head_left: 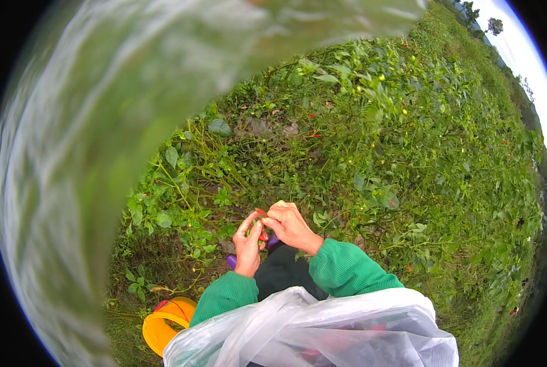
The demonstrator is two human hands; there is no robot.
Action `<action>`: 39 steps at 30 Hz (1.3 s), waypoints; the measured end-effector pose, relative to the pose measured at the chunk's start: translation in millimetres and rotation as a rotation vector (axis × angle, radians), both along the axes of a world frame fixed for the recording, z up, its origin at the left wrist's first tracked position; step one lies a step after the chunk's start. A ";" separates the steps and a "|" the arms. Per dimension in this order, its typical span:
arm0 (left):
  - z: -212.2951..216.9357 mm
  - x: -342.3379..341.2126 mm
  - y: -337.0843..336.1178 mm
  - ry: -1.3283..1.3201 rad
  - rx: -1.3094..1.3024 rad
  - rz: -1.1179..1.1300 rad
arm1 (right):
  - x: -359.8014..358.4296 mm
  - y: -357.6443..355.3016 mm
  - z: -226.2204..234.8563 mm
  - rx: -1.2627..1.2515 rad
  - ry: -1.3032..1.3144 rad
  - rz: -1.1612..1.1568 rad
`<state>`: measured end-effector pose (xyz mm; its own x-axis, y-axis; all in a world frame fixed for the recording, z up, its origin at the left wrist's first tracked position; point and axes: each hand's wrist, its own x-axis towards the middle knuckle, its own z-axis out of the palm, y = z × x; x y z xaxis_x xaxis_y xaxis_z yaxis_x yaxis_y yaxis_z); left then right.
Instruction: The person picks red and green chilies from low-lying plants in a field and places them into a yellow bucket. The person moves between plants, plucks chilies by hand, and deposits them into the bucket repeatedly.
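Observation:
Both of my hands meet in front of my dark trousers [292,272], low over the plants. A small red chili pepper [260,212] shows between their fingertips. My left hand [247,248] is closed in a pinch at the pepper, with another bit of red by its fingers. From the right, my right hand [293,227] also grips at the pepper, its fingers curled and thumb pressed in. Green sleeves [350,269] cover both forearms. The pepper's stem end is too small to make out.
Leafy chili plants [408,183] with scattered red and pale green peppers spread ahead and right. A yellow bucket [153,333] stands at lower left. Translucent plastic [371,312] covers my lap; blurred clear plastic [71,183] blocks the left and top. Purple footwear [231,262] shows below my hands.

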<state>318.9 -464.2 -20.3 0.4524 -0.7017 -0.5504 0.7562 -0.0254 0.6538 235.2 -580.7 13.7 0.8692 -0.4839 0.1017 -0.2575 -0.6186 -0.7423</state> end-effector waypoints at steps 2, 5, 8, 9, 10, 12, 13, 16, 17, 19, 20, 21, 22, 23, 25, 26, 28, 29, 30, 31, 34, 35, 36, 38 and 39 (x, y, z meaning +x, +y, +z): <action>8.5 4.6 5.9 -0.015 -0.079 -0.010 | -8.0 2.7 5.7 -0.021 0.105 -0.087; 18.6 11.6 12.4 -0.153 -0.081 -0.238 | -17.5 13.5 12.0 0.050 0.225 0.058; 25.3 10.4 14.2 -0.274 -0.048 -0.261 | -26.0 20.8 21.2 -0.103 0.215 0.104; 27.0 9.8 14.9 -0.316 -0.017 -0.271 | -27.6 22.6 25.0 -0.137 0.205 0.123; 28.4 9.7 15.4 -0.300 0.027 -0.274 | -28.5 23.9 29.3 -0.106 0.225 0.155; 30.2 10.6 16.9 -0.203 -0.027 -0.281 | -29.5 23.8 39.7 -0.056 0.234 0.191; 30.8 11.4 17.9 -0.145 -0.022 -0.296 | -28.6 22.4 45.7 -0.028 0.291 0.215; 31.5 14.2 21.3 0.115 -0.242 -0.279 | -24.2 20.5 65.2 -0.039 0.092 0.276; 32.0 14.0 23.0 0.219 -0.342 -0.255 | -22.5 20.5 71.5 0.072 -0.030 0.317; 33.6 13.2 24.4 0.556 -0.357 -0.151 | -19.1 17.6 81.7 0.337 -0.175 0.421; 34.9 13.4 24.9 0.568 -0.428 -0.129 | -19.8 14.9 85.7 0.476 -0.047 0.411; 36.5 14.2 24.6 0.586 -0.489 -0.128 | -20.2 8.9 88.7 0.434 -0.049 0.414; 38.3 16.3 23.7 0.565 -0.502 -0.125 | -21.4 0.3 90.9 0.425 -0.068 0.430; 39.9 19.0 22.2 0.546 -0.516 -0.121 | -23.6 -11.5 92.5 0.423 -0.114 0.468; 43.4 25.2 19.7 0.501 -0.524 -0.128 | -33.8 -48.7 96.5 0.181 -0.054 0.181; 44.9 27.8 19.9 0.473 -0.520 -0.137 | -42.0 -71.8 100.0 0.096 -0.050 -0.065; 46.0 31.2 19.4 0.459 -0.541 -0.148 | -57.6 -129.6 111.5 -0.037 -0.221 -0.556; 46.1 31.7 18.5 0.436 -0.570 -0.172 | -65.5 -159.7 118.8 0.018 -0.348 -0.800; 45.8 31.5 17.4 0.441 -0.526 -0.161 | -72.4 -185.6 124.2 -0.040 -0.552 -0.955; 45.6 30.9 14.8 0.446 -0.510 -0.159 | -76.8 -210.5 129.5 -0.034 -0.687 -1.032; 48.0 29.2 2.0 0.373 -0.453 -0.216 | -74.8 -267.6 139.3 -0.120 -0.562 -0.971; 50.7 29.6 -3.1 0.344 -0.436 -0.257 | -69.1 -279.8 139.9 -0.124 -0.489 -0.891; 54.5 30.5 -9.8 0.295 -0.466 -0.300 | -61.5 -289.1 139.7 -0.064 -0.402 -0.795; 64.8 33.1 -26.2 0.181 -0.336 -0.333 | -48.2 -298.0 137.8 0.073 -0.312 -0.638; 71.2 34.6 -35.9 0.126 -0.278 -0.350 | -42.7 -299.3 136.7 0.075 -0.294 -0.648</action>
<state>353.5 -500.1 50.9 0.1033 -0.9289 -0.3556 0.8073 -0.1305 0.5755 192.6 -880.0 150.4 0.3458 -0.9087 0.2338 -0.3390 -0.3533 -0.8719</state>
